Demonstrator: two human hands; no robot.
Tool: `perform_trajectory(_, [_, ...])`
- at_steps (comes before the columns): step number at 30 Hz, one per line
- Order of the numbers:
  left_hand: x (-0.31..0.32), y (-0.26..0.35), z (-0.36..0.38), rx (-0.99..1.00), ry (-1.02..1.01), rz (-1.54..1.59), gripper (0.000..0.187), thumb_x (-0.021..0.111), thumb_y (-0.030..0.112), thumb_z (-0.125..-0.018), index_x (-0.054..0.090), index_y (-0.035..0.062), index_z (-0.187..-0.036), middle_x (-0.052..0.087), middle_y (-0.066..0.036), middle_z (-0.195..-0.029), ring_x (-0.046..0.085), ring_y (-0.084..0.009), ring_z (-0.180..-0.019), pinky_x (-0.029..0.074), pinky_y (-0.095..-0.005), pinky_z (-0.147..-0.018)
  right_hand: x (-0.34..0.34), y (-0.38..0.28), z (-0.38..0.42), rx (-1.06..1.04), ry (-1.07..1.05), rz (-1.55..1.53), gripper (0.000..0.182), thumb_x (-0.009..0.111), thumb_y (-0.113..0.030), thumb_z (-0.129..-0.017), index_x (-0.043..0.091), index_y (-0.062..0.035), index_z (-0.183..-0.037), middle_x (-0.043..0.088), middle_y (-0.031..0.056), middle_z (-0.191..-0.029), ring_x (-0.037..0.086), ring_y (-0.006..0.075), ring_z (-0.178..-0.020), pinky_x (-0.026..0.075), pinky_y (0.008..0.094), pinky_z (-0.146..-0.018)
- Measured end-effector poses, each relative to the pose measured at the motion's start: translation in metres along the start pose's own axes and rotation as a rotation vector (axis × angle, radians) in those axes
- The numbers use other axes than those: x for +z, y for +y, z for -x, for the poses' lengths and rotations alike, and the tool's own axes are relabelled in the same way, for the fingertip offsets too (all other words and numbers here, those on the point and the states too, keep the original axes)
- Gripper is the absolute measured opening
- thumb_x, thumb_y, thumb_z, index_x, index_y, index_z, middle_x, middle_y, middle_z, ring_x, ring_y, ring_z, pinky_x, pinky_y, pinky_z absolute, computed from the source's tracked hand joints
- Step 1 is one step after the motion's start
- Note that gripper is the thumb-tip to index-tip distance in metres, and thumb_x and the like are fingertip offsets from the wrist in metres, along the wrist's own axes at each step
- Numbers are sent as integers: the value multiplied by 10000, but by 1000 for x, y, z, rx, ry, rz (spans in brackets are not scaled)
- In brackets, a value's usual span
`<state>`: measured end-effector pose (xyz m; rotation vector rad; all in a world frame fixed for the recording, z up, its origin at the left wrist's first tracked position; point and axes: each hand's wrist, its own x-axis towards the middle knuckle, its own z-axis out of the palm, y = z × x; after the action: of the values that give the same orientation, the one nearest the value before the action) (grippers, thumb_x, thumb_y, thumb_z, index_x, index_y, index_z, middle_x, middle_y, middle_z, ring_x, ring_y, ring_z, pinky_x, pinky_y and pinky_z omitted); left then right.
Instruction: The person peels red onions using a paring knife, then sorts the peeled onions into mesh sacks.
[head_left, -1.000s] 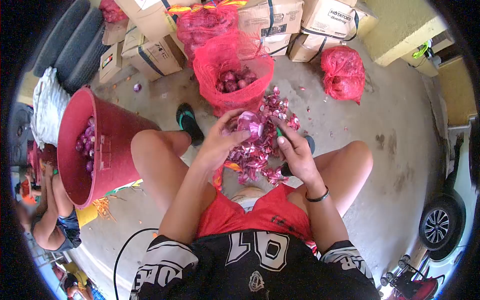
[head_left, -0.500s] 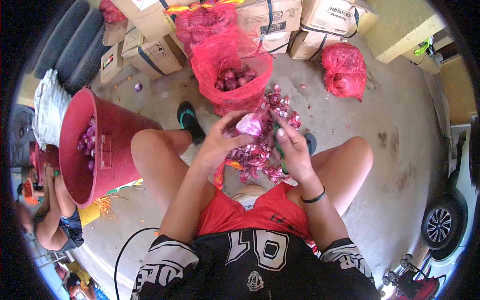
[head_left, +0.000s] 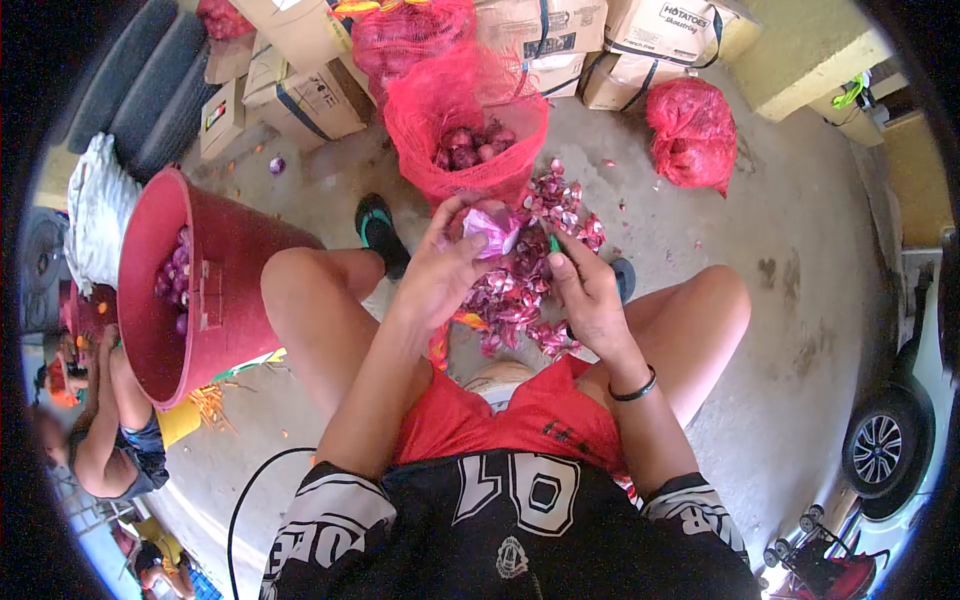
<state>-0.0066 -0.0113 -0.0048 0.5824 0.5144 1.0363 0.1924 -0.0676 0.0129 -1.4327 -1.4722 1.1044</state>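
Observation:
In the head view, my left hand (head_left: 440,265) is wrapped around a red onion (head_left: 490,232) whose pale purple flesh is partly bared. To its right, my right hand (head_left: 592,300) grips a small green-handled knife (head_left: 555,243), mostly covered by the fingers; its blade is hard to make out. The hands are apart. Beneath them spreads a heap of onion skins (head_left: 512,308) on the floor between my legs. Just beyond the onion stands an open red mesh bag (head_left: 425,150) with unpeeled red onions (head_left: 465,152) inside.
On the left a large red tub (head_left: 245,250) tilts toward a seated person (head_left: 110,440) and holds peeled onions (head_left: 178,275). Cardboard boxes (head_left: 310,100) and another full mesh bag (head_left: 410,50) line the back. A tied red bag (head_left: 690,135) lies right. A car wheel (head_left: 880,448) is far right.
My left hand has turned the onion and shifted slightly left and up. My right hand has rotated and drawn slightly away from the onion, hiding more of the knife's handle.

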Motion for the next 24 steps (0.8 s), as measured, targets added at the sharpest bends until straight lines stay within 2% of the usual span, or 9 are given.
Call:
perform_trajectory(2, [0,0,1,5,1,-7,503,665,148,-892,413,82,-1322,525,-109,-1337,551,-288,-1197,482,-495,-992,0,-3,1,-4,3,-26,501,545,-202,-974,413,24,-1401,604,266,-1187,625,297,-1068,461,365,-931])
perform_trajectory(5, [5,3,2,-25,37,65,448,643,26,-884,438,77,-1279,542,-134,-1311,544,-269,-1204,488,-471,-976,8,-4,1,-149,47,19,541,585,-184,-949,397,43,-1403,615,274,-1150,646,292,-1010,479,356,-899])
perform_trajectory(9, [4,1,1,-10,-2,27,454,654,65,-885,437,75,-1284,538,-122,-1322,536,-267,-1211,469,-467,-989,12,-15,2,-172,-9,52,615,623,-120,-905,352,26,-1437,598,277,-1186,631,345,-1052,473,360,-920])
perform_trajectory(12, [4,-3,2,-12,7,-17,488,669,118,-881,438,98,-1310,532,-104,-1342,528,-278,-1224,469,-477,-978,16,-9,-3,-372,71,150,618,621,-104,-900,350,16,-1443,595,261,-1195,613,369,-1073,477,381,-919])
perform_trajectory(15, [3,-4,1,-10,5,-25,480,665,116,-883,443,99,-1308,541,-99,-1329,538,-273,-1209,478,-468,-969,15,-11,-3,-376,61,138,595,620,-81,-894,383,-7,-1434,591,249,-1207,618,353,-1036,484,391,-902])
perform_trajectory(18, [1,-4,0,-27,-6,-37,454,649,128,-897,448,97,-1303,548,-94,-1315,550,-268,-1192,490,-462,-956,15,-10,-5,-432,46,142,553,623,-60,-884,445,-37,-1407,624,224,-1109,628,328,-912,503,375,-830])
perform_trajectory(21, [2,-1,1,-58,-9,-32,425,625,143,-913,450,92,-1297,553,-92,-1301,557,-267,-1181,497,-463,-951,10,-21,0,-267,-23,249,475,627,-51,-878,534,-53,-1343,635,187,-989,610,301,-799,509,359,-756])
perform_trajectory(24, [4,-1,3,-79,-29,17,410,617,129,-914,449,83,-1286,556,-100,-1285,569,-266,-1163,503,-473,-949,12,-16,-2,-355,96,177,410,621,-53,-885,582,-47,-1293,613,157,-881,591,276,-734,501,355,-703])
